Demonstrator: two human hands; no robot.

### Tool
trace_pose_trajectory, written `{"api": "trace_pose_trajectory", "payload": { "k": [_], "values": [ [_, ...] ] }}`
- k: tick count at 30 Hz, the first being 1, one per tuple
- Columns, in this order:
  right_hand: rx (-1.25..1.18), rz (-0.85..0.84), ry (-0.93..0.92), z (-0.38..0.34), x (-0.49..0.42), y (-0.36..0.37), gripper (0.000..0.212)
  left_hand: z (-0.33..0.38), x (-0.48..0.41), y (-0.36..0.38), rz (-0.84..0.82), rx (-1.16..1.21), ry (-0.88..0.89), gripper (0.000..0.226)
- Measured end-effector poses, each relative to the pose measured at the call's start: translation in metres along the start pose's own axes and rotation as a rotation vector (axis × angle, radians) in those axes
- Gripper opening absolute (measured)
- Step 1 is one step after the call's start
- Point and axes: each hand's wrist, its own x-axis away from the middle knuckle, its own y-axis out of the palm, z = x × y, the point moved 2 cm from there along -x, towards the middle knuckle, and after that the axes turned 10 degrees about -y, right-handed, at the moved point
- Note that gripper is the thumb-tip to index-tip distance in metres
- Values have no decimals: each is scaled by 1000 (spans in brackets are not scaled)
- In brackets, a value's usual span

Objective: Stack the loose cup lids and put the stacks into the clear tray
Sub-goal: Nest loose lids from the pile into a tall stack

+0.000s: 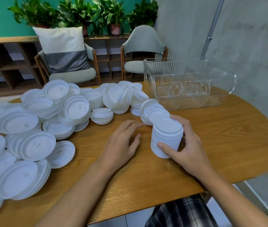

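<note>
A tall stack of white cup lids (166, 136) stands upright on the wooden table (220, 136) in front of me. My right hand (184, 147) grips it, thumb low on the near side and fingers curled round the far side and top. My left hand (123, 141) hovers just left of the stack with fingers relaxed and holds nothing. Several loose white lids (31, 128) lie heaped over the left half of the table, and a short leaning row of lids (152, 110) lies right behind the stack. The clear tray (187, 99) stands at the back right with dividers inside.
The table's rounded right edge drops off near a grey wall (244, 38). Two chairs (143, 51) stand behind the table, one bearing a large pillow (63, 46). Shelving and potted plants (81, 12) line the green back wall.
</note>
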Motion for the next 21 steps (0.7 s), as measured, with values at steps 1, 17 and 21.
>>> {"api": "trace_pose_trajectory", "payload": {
  "k": [1, 17, 21],
  "values": [
    [4, 12, 1, 1, 1, -1, 77, 2, -3, 3, 11, -52, 38, 39],
    [31, 67, 5, 8, 0, 1, 79, -6, -47, 30, 153, -193, 144, 20],
    [42, 59, 5, 8, 0, 2, 79, -3, -37, 14, 180, -47, 50, 21]
  ]
}}
